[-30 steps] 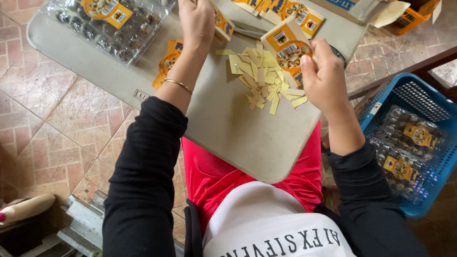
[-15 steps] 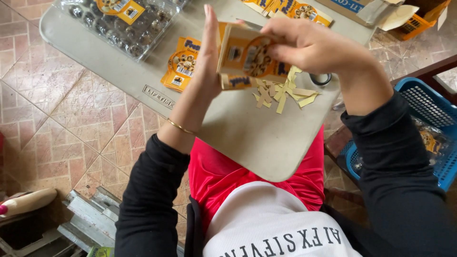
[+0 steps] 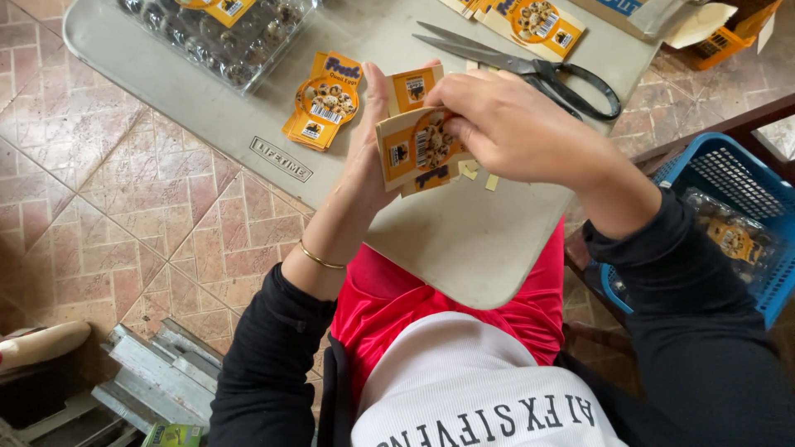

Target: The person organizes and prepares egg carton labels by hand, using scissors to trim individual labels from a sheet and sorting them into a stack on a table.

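Over a grey folding table both my hands hold a small stack of orange-and-cream paper labels. My left hand supports the stack from behind, fingers upright. My right hand pinches the front label at its right edge. More such labels lie in a pile on the table just left of my left hand. Small yellowish paper strips lie under my right hand, mostly hidden.
Black-handled scissors lie on the table beyond my right hand. A clear egg carton sits at the far left, more labels at the far edge. A blue basket with packed cartons stands on the right. Metal rails lie on the tiled floor.
My hands came together from apart on the table and lifted a stack of labels. They now hold it lower and nearer to me, with the right hand gripping its front label.
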